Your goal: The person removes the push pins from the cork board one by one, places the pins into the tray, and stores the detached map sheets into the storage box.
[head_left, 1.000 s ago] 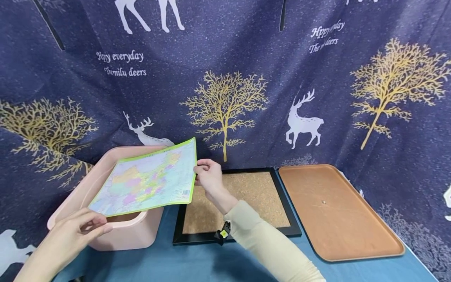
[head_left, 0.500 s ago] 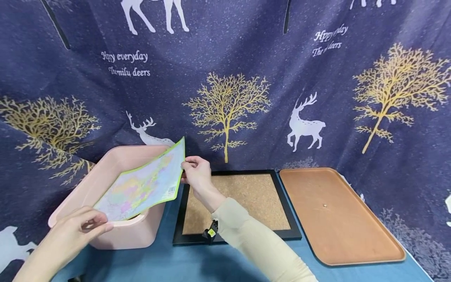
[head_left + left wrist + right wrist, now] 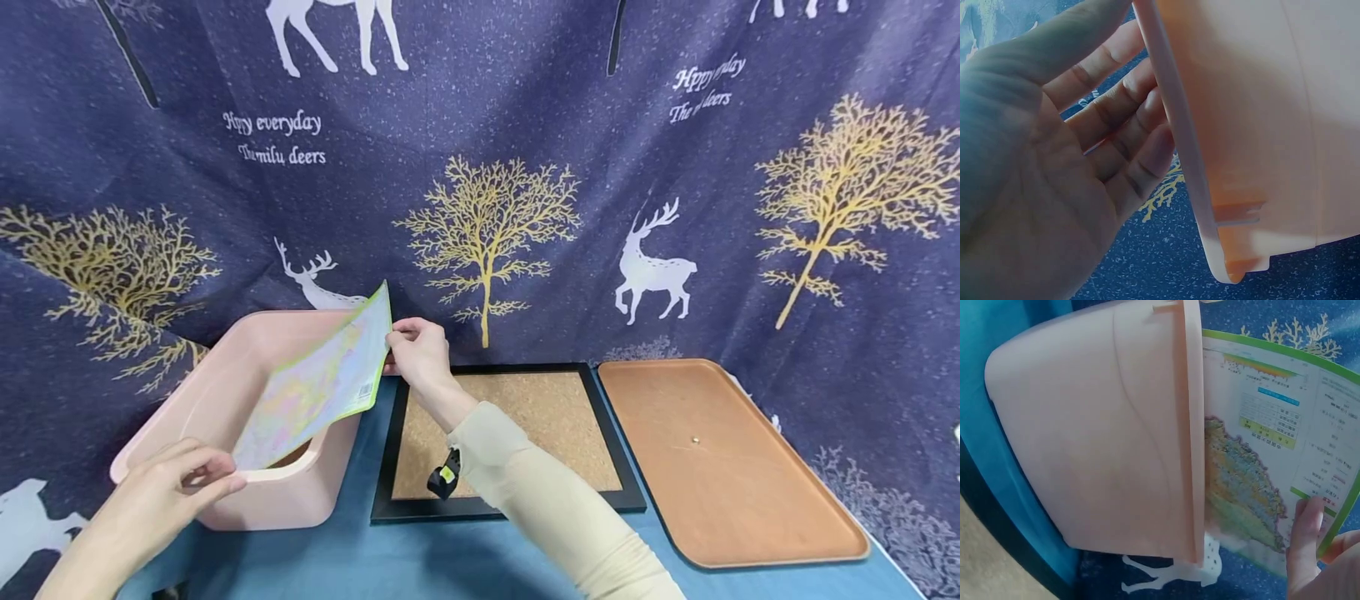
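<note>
In the head view, a colourful map [image 3: 322, 383] with a green border slants over the pink bin [image 3: 277, 500]. My right hand [image 3: 422, 354] pinches its right edge. The right wrist view shows the map's other side [image 3: 1266, 437], printed with a relief map, and the thumb [image 3: 1307, 534] on it. My left hand [image 3: 168, 492] is at the bin's near rim with its thumb and index fingertips on the map's lower-left corner. In the left wrist view, the bent fingers [image 3: 1129, 137] lie against the rim [image 3: 1182, 137]; the thumb tip is out of frame.
Right of the bin, a black-framed cork board [image 3: 525, 425] lies on the blue tabletop [image 3: 360, 558], partly covered by the right arm. Beyond it lies a brown tray [image 3: 727, 467]. A dark blue cloth [image 3: 510, 108] with deer and trees hangs behind.
My right hand has moved left, and the map has turned to a steeper slant with its left side narrowing toward the bin's middle. The left hand stays near the rim.
</note>
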A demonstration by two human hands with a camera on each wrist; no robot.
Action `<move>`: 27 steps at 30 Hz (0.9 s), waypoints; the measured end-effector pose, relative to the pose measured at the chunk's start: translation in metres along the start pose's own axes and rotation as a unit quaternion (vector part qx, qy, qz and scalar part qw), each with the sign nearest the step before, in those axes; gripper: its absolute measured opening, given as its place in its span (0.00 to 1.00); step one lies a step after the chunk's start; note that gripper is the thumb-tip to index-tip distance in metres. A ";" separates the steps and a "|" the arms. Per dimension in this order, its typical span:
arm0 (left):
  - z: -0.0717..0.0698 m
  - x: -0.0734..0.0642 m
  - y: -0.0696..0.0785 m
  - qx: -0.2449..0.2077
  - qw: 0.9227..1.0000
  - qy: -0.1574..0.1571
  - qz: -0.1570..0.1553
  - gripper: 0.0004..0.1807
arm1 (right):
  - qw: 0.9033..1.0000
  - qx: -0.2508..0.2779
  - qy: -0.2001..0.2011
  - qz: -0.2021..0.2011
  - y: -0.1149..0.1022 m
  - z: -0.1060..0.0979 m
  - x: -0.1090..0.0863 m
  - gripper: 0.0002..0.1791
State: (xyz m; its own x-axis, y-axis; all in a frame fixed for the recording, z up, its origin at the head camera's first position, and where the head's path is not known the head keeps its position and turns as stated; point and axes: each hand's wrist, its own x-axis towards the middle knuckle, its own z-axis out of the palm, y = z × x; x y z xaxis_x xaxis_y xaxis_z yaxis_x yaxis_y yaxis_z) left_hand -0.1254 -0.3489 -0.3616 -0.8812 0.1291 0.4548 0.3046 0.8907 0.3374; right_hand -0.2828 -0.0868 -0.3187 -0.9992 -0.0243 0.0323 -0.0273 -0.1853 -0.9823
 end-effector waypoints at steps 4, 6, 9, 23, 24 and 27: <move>0.001 0.001 0.000 0.000 1.000 -0.002 -0.004 0.09 | 1.000 0.007 -0.001 0.002 0.003 0.003 0.000 0.05; 0.002 0.000 0.000 0.003 1.000 -0.003 -0.004 0.09 | 1.000 0.004 0.003 0.000 0.007 0.008 -0.002 0.05; 0.003 0.000 0.000 0.009 1.000 0.005 0.002 0.10 | 1.000 0.006 0.007 0.000 0.011 0.017 -0.006 0.04; 0.003 0.001 0.003 0.016 1.000 0.007 0.005 0.10 | 0.999 -0.037 0.002 -0.013 0.004 0.036 -0.022 0.04; 0.002 0.001 0.003 0.018 1.000 0.000 -0.001 0.10 | 0.999 -0.050 -0.001 -0.019 0.003 0.035 -0.023 0.03; 0.000 0.001 0.002 0.021 1.000 -0.014 -0.014 0.09 | 0.994 -0.103 -0.009 -0.043 0.001 0.032 -0.026 0.07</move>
State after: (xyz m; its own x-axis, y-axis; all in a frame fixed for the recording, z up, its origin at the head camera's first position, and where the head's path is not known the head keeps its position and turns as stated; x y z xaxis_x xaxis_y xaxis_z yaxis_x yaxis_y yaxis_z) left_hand -0.1253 -0.3470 -0.3602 -0.8990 0.1145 0.4228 0.2643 0.9115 0.3151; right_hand -0.2561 -0.1178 -0.3147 -0.9923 -0.0358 0.1183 -0.1190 0.0180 -0.9927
